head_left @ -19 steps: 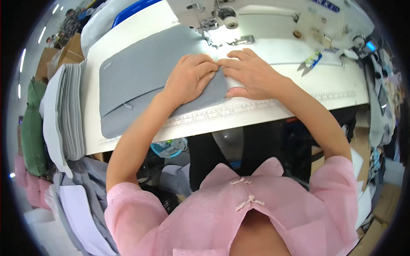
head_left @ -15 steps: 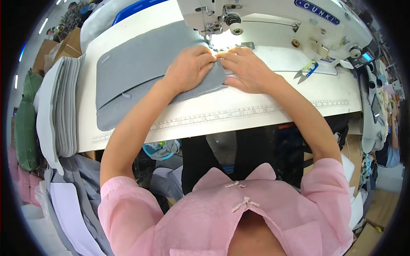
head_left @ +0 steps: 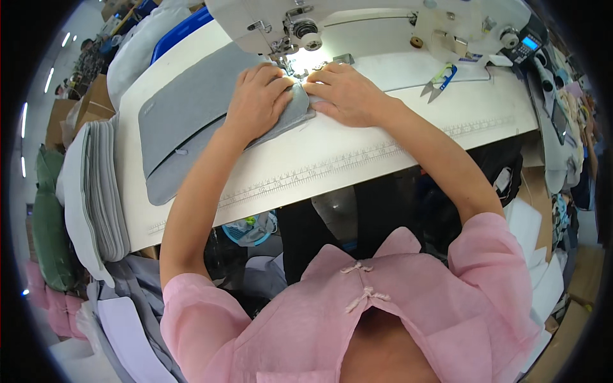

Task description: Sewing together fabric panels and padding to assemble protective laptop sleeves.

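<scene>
A flat grey fabric piece (head_left: pixel 191 96) with rounded corners lies on the white sewing table. A slit-like opening crosses it, with a small tab beside it. Its right end is at the lit presser foot of a sewing machine (head_left: pixel 281 45). My left hand (head_left: pixel 260 99) presses on the fabric just left of the foot, its fingers bent and drawn together at the edge. From the right, my right hand (head_left: pixel 345 96) pinches the fabric's right edge, fingertips close to the left hand's. The fabric right under the fingertips is hidden.
Thread snips (head_left: pixel 439 83) lie open to the right, near a small brown bobbin (head_left: pixel 416 42). A printed ruler strip (head_left: pixel 306 172) runs along the table's front. Stacked grey panels (head_left: pixel 96 191) stand at the left edge. A blue basket (head_left: pixel 250 228) sits below the table.
The whole view has tilted, and the machine and table have shifted left in it. Both hands remain on the fabric beside the presser foot, with little visible change in their hold.
</scene>
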Action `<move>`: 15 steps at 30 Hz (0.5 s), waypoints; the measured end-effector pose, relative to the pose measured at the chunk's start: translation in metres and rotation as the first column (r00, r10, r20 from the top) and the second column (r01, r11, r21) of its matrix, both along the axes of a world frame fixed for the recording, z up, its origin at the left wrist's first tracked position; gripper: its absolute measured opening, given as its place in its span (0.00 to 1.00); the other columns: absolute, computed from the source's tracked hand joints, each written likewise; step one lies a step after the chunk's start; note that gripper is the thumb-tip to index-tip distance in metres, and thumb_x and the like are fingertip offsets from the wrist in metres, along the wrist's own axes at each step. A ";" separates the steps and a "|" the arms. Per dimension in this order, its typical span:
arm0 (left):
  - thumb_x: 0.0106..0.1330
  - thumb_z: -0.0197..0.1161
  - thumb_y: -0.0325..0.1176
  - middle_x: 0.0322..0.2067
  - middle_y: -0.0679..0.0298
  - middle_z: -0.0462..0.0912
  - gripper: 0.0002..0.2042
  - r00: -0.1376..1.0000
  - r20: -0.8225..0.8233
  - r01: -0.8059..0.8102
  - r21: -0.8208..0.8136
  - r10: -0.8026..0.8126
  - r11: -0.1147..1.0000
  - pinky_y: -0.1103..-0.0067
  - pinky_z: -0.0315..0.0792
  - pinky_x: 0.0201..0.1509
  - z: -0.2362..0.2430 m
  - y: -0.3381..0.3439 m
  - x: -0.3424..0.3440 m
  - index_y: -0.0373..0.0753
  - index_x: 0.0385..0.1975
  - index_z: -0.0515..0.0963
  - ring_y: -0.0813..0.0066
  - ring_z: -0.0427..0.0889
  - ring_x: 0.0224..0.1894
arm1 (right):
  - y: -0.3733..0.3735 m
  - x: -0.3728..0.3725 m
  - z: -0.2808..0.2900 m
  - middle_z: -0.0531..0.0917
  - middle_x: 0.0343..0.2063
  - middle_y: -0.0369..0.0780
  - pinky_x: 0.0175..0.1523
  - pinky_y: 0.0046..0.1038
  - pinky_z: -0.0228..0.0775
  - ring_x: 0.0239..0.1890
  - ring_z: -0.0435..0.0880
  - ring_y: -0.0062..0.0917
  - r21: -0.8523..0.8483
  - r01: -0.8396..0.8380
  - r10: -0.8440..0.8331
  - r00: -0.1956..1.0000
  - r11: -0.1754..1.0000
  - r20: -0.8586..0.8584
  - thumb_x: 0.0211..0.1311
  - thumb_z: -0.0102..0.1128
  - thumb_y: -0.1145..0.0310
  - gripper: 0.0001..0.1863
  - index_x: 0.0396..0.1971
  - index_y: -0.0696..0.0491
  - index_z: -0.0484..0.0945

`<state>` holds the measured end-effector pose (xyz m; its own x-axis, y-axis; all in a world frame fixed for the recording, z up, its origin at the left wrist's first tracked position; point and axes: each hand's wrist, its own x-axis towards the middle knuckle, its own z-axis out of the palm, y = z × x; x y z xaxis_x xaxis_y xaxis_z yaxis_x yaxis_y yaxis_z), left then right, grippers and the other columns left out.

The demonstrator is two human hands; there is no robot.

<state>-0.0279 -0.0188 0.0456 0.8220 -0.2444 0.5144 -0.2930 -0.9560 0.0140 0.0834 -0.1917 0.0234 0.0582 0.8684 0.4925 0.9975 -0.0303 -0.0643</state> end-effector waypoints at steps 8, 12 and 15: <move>0.45 0.58 0.27 0.32 0.60 0.71 0.13 0.997 -0.061 -0.059 -0.037 0.056 0.998 0.73 0.65 0.39 0.007 -0.042 -0.033 0.36 0.34 0.73 0.64 0.69 0.35 | -0.001 -0.010 -0.006 0.72 0.38 0.37 0.42 0.28 0.63 0.42 0.70 0.28 0.028 0.088 -0.091 0.986 0.996 0.138 0.45 0.51 0.74 0.12 0.34 0.52 0.74; 0.44 0.59 0.25 0.30 0.60 0.71 0.13 0.996 -0.023 -0.083 -0.019 0.082 0.996 0.75 0.66 0.37 -0.001 -0.046 -0.034 0.35 0.32 0.74 0.65 0.70 0.33 | 0.000 -0.021 0.004 0.71 0.43 0.38 0.45 0.27 0.62 0.46 0.68 0.27 -0.161 0.211 -0.181 0.967 0.964 0.180 0.47 0.51 0.73 0.16 0.40 0.53 0.73; 0.44 0.59 0.24 0.28 0.60 0.71 0.11 0.995 -0.005 -0.097 -0.044 0.097 0.994 0.76 0.67 0.36 -0.002 -0.049 -0.034 0.34 0.31 0.74 0.66 0.69 0.32 | 0.000 -0.024 0.003 0.71 0.44 0.39 0.44 0.28 0.62 0.46 0.69 0.27 -0.139 0.261 -0.215 0.937 0.955 0.276 0.49 0.50 0.71 0.15 0.40 0.52 0.74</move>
<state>-0.0614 -0.0674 0.0432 0.8420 -0.1405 0.5208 -0.1990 -0.9783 0.0578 0.0598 -0.1912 0.0265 0.1655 0.9165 0.3641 0.9414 -0.2568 0.2186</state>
